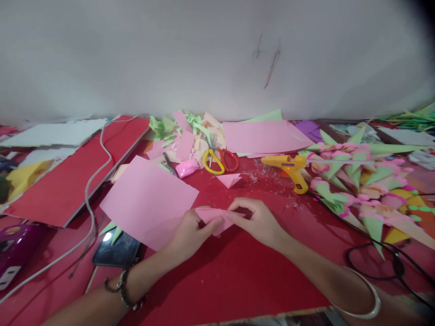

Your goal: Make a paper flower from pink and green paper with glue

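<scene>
Grey wall stands behind a red table (217,280) crowded with paper. From my end of the head camera, I start at the far left: a purple device (20,246), a red board (73,179) and a white cable (87,194) crossing it. Next comes a dark phone (118,249), just beside a flat pink sheet (146,194).

Right of that sheet, I have the left hand (192,231) pinching one end of a folded pink paper (211,216), thumb on the near face; its other fingers are mostly hidden. I judge the key relation to be this: the paper lies directly between both hands, held above the table, its long edge running from left to right. Neither hand is clearly nearer. On the other end, the right hand (256,222) pinches with thumb and forefinger.

Just beyond them, I see scissors (221,164) and a small pink triangle (229,180). Farther right, a yellow glue gun (291,170) sits beside a heap of paper flowers (355,176).
</scene>
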`<state>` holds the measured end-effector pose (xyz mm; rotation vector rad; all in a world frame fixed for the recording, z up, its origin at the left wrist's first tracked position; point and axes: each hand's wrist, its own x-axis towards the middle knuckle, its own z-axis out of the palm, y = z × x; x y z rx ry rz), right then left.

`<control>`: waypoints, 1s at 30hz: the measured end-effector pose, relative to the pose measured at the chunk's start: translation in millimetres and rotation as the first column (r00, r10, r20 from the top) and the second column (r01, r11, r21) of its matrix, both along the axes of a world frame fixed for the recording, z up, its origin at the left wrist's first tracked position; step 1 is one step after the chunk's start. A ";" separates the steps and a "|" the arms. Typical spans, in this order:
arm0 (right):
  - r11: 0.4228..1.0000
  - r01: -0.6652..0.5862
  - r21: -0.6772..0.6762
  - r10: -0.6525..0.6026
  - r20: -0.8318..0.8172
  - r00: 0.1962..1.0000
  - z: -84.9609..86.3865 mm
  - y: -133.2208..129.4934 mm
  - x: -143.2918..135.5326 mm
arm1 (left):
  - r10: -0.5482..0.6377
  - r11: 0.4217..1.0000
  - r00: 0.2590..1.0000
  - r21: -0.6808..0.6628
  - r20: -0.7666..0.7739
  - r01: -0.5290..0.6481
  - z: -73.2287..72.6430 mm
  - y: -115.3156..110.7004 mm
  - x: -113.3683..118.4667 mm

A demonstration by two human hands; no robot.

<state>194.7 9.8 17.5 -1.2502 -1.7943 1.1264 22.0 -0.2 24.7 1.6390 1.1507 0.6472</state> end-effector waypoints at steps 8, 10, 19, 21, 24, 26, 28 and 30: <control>0.970 -0.243 -0.025 0.244 0.100 0.965 1.8 -3.0 2.0 | -0.120 0.993 0.990 0.009 -0.078 0.121 -8.9 -3.0 1.6; 0.977 -0.215 -0.005 0.215 0.077 0.974 1.7 -4.0 1.9 | -0.106 0.994 0.992 0.008 -0.061 0.107 -9.2 -2.4 1.5; 0.997 -0.016 -0.081 0.008 -0.096 0.995 0.0 -4.8 -1.3 | -0.038 0.999 0.995 0.004 -0.090 0.039 -8.8 0.2 -2.4; 0.997 -0.009 -0.077 0.001 -0.105 0.994 -0.2 -4.7 -2.0 | -0.033 0.999 0.995 -0.015 -0.099 0.032 -10.1 0.0 -2.8; 0.997 -0.012 -0.082 0.002 -0.126 0.992 0.2 -4.0 -2.2 | -0.055 0.998 0.995 -0.032 -0.083 0.053 -11.0 0.4 -3.3; 0.994 -0.017 -0.104 0.002 -0.140 0.990 1.1 -2.9 -1.4 | -0.088 0.996 0.995 -0.018 -0.051 0.087 -10.8 0.9 -4.1; 0.986 -0.029 -0.162 0.006 -0.142 0.990 1.8 -1.4 -0.1 | -0.126 0.992 0.992 0.013 -0.019 0.126 -10.2 1.5 -5.0; 0.970 -0.059 -0.237 0.028 -0.135 0.990 2.1 0.0 0.9 | -0.149 0.987 0.989 0.056 -0.016 0.150 -9.4 2.1 -5.7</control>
